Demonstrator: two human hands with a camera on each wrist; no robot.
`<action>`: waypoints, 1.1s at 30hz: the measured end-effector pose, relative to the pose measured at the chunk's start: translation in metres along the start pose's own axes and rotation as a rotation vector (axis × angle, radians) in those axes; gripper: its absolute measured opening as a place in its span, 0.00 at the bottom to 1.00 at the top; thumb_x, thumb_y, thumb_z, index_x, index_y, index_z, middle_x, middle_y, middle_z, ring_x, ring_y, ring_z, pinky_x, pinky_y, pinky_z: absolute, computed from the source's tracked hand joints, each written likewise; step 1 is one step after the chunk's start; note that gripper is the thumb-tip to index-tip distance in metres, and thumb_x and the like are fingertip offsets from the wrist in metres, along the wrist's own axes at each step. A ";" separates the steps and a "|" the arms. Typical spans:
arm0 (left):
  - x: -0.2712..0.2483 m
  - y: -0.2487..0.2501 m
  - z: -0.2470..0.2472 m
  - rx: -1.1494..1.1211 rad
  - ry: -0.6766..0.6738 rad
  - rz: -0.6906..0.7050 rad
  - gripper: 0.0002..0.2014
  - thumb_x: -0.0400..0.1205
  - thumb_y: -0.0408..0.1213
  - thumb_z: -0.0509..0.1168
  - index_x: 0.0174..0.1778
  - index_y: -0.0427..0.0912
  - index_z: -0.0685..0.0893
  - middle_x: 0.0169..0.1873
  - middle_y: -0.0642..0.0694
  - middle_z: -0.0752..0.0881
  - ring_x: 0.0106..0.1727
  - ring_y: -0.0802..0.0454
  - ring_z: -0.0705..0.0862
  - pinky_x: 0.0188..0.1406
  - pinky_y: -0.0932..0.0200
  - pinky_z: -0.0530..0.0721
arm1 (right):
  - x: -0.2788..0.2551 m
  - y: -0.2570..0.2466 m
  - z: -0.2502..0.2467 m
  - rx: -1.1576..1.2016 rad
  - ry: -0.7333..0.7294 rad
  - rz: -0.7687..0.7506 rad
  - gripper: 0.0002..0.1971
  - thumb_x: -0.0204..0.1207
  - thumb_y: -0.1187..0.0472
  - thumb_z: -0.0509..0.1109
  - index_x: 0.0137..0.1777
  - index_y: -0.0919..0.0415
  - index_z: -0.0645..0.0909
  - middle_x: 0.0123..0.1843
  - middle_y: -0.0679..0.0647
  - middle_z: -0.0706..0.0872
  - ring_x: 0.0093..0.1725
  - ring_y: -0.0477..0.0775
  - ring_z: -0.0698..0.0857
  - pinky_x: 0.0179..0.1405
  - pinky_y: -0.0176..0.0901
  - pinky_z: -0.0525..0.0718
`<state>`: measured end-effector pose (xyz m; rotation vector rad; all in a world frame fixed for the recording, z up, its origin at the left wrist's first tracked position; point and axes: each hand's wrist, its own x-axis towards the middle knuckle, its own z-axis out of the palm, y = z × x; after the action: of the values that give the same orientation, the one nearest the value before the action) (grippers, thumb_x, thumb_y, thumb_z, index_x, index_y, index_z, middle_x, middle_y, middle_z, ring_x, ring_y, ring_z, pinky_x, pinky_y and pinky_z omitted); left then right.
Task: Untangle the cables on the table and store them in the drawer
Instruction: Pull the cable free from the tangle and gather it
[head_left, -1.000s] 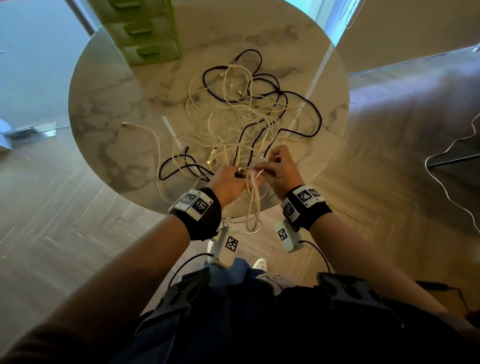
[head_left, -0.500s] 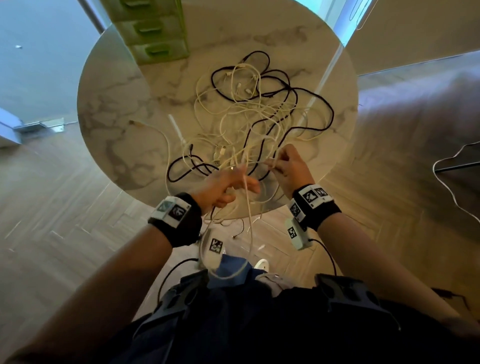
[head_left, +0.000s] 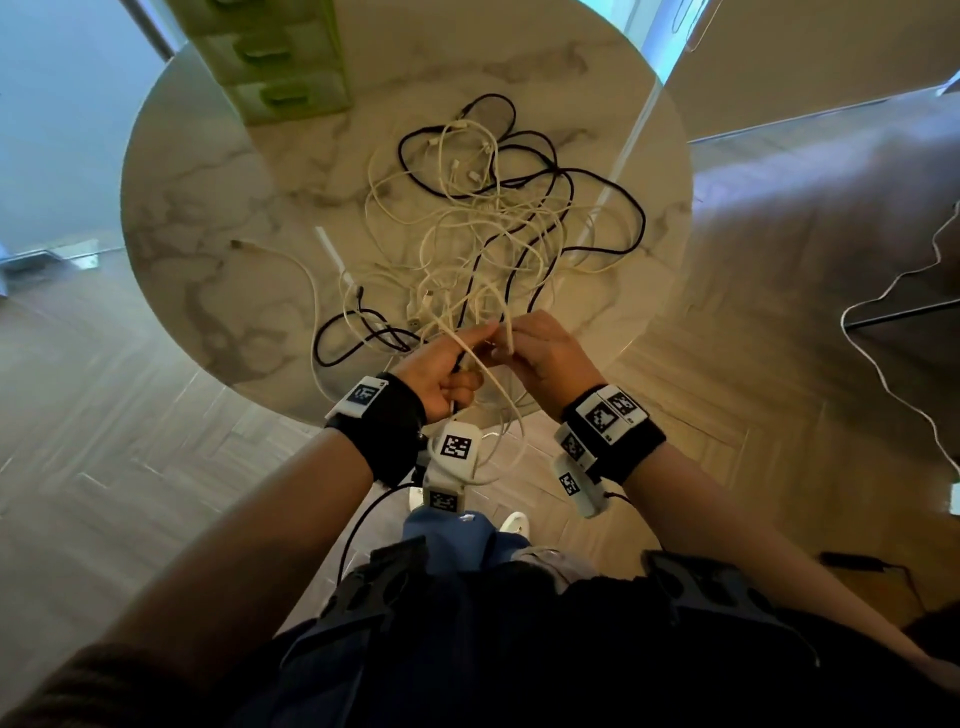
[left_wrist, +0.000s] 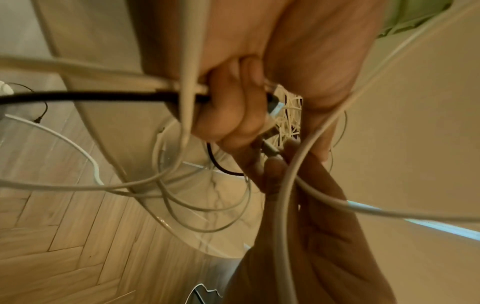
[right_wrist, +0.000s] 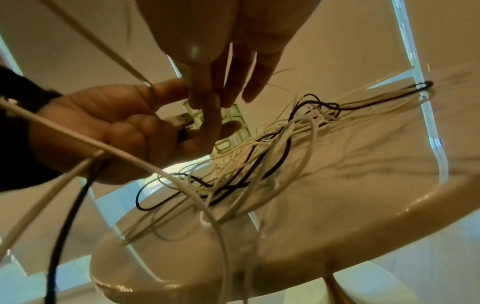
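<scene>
Presently my left hand (head_left: 441, 371) clamps a white cable (head_left: 498, 387) and a black cable (left_wrist: 78, 96), anchoring their plugs. My right hand (head_left: 540, 353) pinches a white strand to draw it from the tangle (head_left: 498, 218) on the table (head_left: 208, 218).

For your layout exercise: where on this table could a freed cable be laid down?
Bare marble shows on the table's left side, between the green drawer unit and the stray white cable end. The far rim is also free. The cable tangle crowds the centre and right.

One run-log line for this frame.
phase: untangling | left hand: grips white and black cables | right hand: pinches white cable | tangle: on table | drawer unit: shut
</scene>
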<state>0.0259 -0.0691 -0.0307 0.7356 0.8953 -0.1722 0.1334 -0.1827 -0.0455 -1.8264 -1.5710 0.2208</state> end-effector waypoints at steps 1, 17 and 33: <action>-0.003 0.000 0.002 0.036 0.009 0.032 0.12 0.82 0.50 0.62 0.40 0.45 0.81 0.31 0.50 0.84 0.13 0.63 0.57 0.12 0.71 0.49 | -0.001 -0.002 -0.001 0.033 -0.004 0.046 0.10 0.74 0.61 0.65 0.47 0.65 0.85 0.44 0.61 0.88 0.46 0.53 0.79 0.48 0.42 0.75; -0.095 -0.016 -0.028 0.391 0.093 0.779 0.13 0.87 0.44 0.49 0.45 0.43 0.76 0.21 0.56 0.71 0.24 0.62 0.69 0.35 0.63 0.83 | -0.155 0.022 -0.023 -0.232 -0.863 0.554 0.27 0.78 0.72 0.57 0.75 0.50 0.67 0.67 0.51 0.80 0.60 0.50 0.80 0.59 0.41 0.78; -0.103 -0.042 0.021 0.336 0.050 0.799 0.13 0.88 0.31 0.48 0.39 0.43 0.70 0.24 0.59 0.71 0.25 0.64 0.69 0.33 0.67 0.73 | -0.048 -0.092 -0.022 0.259 -0.604 0.375 0.34 0.70 0.48 0.74 0.74 0.55 0.66 0.67 0.53 0.79 0.65 0.48 0.78 0.65 0.38 0.74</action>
<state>-0.0436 -0.1302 0.0342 1.3616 0.5656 0.4165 0.0608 -0.2343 0.0113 -1.9263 -1.4595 1.1854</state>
